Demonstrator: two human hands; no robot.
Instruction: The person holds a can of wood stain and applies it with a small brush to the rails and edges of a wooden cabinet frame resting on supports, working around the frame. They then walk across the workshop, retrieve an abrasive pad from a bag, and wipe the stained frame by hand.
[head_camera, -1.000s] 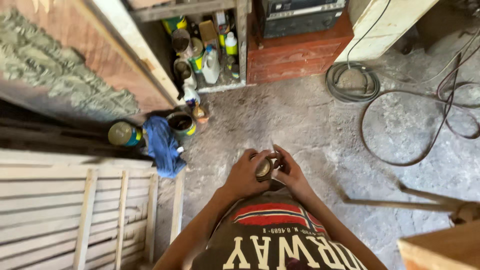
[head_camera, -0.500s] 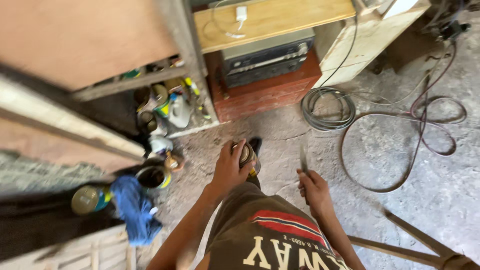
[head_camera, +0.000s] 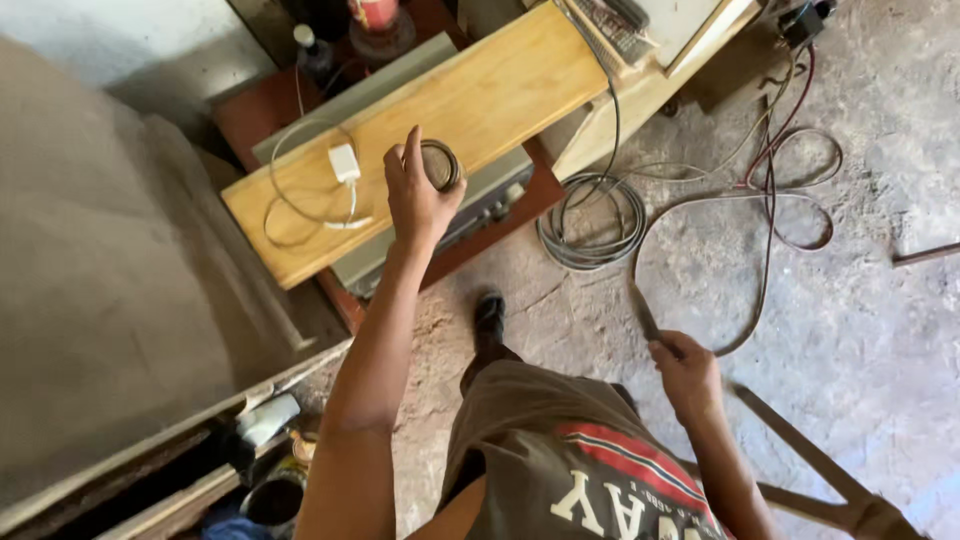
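Observation:
My left hand (head_camera: 414, 195) is stretched out and grips a small round tin (head_camera: 440, 165) with a dark inside, held just above a pale wooden board (head_camera: 500, 95). My right hand (head_camera: 685, 372) hangs low at my side and holds a thin flat metal blade (head_camera: 641, 312) that points up and away. A white charger with its thin cable (head_camera: 343, 163) lies on the board, left of the tin. My foot (head_camera: 489, 312) in a dark shoe stands on the concrete floor below the board.
A grey box-shaped device (head_camera: 480, 200) sits under the board on a red-brown stand. Coiled grey cable (head_camera: 592, 222) and loose red and dark wires (head_camera: 780, 190) lie on the floor at right. Bottles (head_camera: 345, 35) stand at the back. Cans (head_camera: 272, 490) sit low left.
The view has swung up from the shelf of cans to the wooden board. My left hand has carried the tin up and forward over the board. My right hand stays low with the blade.

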